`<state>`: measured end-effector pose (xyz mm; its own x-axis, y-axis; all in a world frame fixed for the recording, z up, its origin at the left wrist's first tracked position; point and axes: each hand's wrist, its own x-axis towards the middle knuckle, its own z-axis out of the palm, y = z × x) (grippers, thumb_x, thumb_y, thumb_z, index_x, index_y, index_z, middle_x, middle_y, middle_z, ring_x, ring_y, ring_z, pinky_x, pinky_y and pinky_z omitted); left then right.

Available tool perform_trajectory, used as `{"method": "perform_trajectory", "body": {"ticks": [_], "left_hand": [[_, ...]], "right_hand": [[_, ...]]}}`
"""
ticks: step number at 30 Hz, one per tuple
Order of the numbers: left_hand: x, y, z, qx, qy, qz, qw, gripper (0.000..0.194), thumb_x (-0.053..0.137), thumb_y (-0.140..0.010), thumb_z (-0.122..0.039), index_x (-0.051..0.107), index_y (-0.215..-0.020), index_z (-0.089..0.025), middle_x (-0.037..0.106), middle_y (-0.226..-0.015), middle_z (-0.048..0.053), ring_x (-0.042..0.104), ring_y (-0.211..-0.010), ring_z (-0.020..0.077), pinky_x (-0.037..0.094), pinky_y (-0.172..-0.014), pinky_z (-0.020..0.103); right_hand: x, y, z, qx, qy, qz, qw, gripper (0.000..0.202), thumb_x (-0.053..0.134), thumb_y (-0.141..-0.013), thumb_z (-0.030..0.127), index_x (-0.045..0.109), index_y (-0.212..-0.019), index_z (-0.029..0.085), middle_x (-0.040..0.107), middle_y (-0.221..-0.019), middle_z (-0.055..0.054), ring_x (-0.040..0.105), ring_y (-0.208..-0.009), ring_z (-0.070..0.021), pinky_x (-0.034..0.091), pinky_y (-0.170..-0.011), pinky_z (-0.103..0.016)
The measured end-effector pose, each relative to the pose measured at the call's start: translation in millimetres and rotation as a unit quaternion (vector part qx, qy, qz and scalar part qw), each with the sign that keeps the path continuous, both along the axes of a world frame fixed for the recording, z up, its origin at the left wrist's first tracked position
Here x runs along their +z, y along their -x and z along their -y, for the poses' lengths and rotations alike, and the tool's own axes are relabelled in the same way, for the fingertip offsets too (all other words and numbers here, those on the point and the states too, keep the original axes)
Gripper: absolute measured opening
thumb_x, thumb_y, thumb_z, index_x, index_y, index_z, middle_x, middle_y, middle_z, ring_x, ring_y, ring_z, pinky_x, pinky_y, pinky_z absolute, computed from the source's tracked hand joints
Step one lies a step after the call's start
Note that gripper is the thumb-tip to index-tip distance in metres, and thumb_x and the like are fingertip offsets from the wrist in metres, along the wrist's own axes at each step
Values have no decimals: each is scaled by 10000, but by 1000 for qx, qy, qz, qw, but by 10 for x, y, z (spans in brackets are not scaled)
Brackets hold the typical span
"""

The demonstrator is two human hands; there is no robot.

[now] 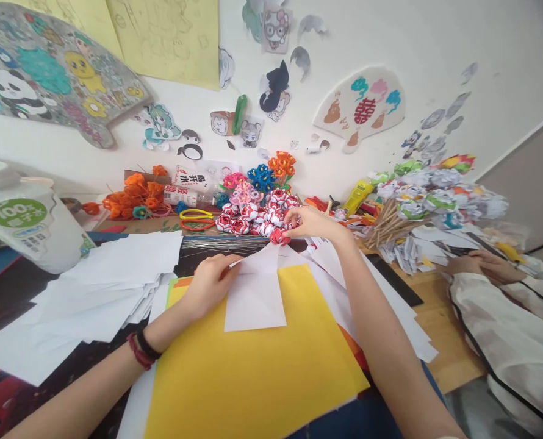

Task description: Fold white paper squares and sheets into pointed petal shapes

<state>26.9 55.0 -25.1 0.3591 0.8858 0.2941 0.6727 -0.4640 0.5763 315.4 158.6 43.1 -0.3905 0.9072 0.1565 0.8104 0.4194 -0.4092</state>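
A creased white paper sheet (255, 302) lies over a large yellow sheet (253, 372). My left hand (210, 279) pinches its upper left edge between thumb and fingers. Farther back, my right hand (315, 222) reaches to a small red paper flower (278, 236), its fingertips closed at the flower's side. That flower sits just above the white sheet's top end, at the front of a heap of red-and-white paper flowers (262, 218). Whether the sheet's top touches the flower is unclear.
White paper stacks (107, 262) lie left, beside a white bottle (33, 225). Thin wires (235, 246) run behind the sheets. Orange flowers (134, 195) and a stick-stemmed bouquet (427, 189) stand farther back. At right, a co-worker's hands (482, 265) are near paper scraps.
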Motion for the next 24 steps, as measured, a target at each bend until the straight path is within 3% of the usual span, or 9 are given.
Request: {"method": "perform_trajectory", "body": {"ticks": [3, 8, 15, 20, 24], "left_hand": [[7, 0, 7, -2, -1, -2, 1000, 291, 427, -931, -294, 677, -1061, -218, 624, -768, 19, 559, -723, 173, 365, -672, 280], [7, 3, 3, -7, -8, -7, 1000, 286, 420, -935, -291, 672, -1048, -218, 621, -760, 18, 555, -716, 172, 362, -667, 282], [-17, 7, -13, -3, -19, -10, 1000, 290, 416, -936, -307, 672, -1034, -212, 604, -734, 17, 553, -691, 166, 366, -646, 277], [-28, 16, -9, -2, -22, -5, 1000, 306, 400, -939, -318, 669, -1042, -216, 621, -766, 25, 570, -696, 165, 382, -637, 267], [-26, 13, 4, 0, -26, -1, 1000, 313, 396, -937, -323, 673, -1041, -221, 629, -769, 27, 575, -684, 167, 389, -626, 260]], "right_hand": [[5, 49, 24, 26, 34, 21, 999, 492, 764, -631, 484, 666, -1023, 203, 651, -822, -6, 580, -706, -146, 382, -585, -226], [9, 94, 52, 74, 141, 62, 985, 546, 750, -619, 556, 683, -1037, 211, 662, -858, -13, 591, -714, -156, 390, -573, -225], [70, 86, 85, 92, 178, 52, 978, 561, 755, -628, 517, 679, -1080, 193, 675, -886, -28, 607, -738, -165, 415, -603, -224], [114, -56, 38, -8, 16, 31, 999, 532, 721, -698, 480, 642, -1147, 206, 671, -940, -41, 592, -746, -181, 425, -661, -267], [-24, -44, -46, -106, -185, 50, 976, 502, 655, -792, 382, 564, -1259, 220, 608, -1174, -93, 574, -980, -270, 419, -832, -365]]}}
